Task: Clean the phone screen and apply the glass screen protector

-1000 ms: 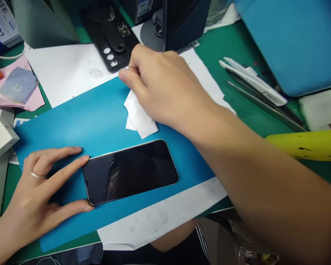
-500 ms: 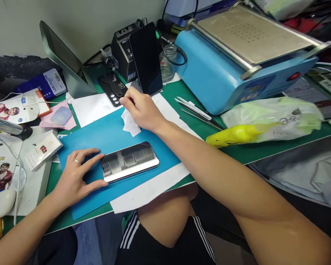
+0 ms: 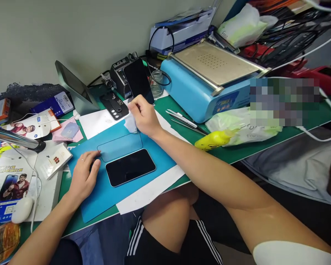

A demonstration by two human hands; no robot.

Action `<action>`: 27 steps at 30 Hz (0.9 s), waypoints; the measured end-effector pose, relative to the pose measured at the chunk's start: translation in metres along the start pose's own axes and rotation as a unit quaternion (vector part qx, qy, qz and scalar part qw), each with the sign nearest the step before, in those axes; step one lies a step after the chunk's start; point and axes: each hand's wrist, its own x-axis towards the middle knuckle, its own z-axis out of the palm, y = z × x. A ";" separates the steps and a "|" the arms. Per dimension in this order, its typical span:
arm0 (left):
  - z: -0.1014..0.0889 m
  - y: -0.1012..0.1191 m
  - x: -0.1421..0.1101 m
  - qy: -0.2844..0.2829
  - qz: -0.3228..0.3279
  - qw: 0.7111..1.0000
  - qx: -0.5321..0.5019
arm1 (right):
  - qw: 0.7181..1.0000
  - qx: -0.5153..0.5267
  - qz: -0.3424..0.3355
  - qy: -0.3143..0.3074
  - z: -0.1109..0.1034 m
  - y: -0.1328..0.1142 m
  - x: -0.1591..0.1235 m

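Note:
A phone (image 3: 131, 167) with a dark screen lies face up on the blue mat (image 3: 99, 204). Just behind it is a clear glass screen protector (image 3: 118, 148) with a thin dark outline. My left hand (image 3: 84, 173) rests at the protector's left end, fingertips at its edge, thumb apart and the fingers partly curled; whether they touch the glass is hard to tell. Over the protector's far right corner, my right hand (image 3: 145, 116) is closed in a pinch on a crumpled white wipe (image 3: 130, 123).
Behind the mat lie a black phone case (image 3: 114, 105) and an upright dark phone (image 3: 139, 81). Tweezers (image 3: 183, 119), a yellow bottle (image 3: 213, 140) and a blue heating-plate machine (image 3: 190, 90) stand to the right. Boxes (image 3: 55, 162) and a white cable fill the left side.
The glass, earlier over the phone as a shiny reflecting face, now lies behind it, baring the dark screen. My left hand has drawn its spread fingers in. The view has shifted.

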 end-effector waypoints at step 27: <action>0.007 0.000 -0.015 0.041 0.273 0.958 0.075 | 0.937 -0.317 -0.042 -0.140 -0.026 -0.099 -0.170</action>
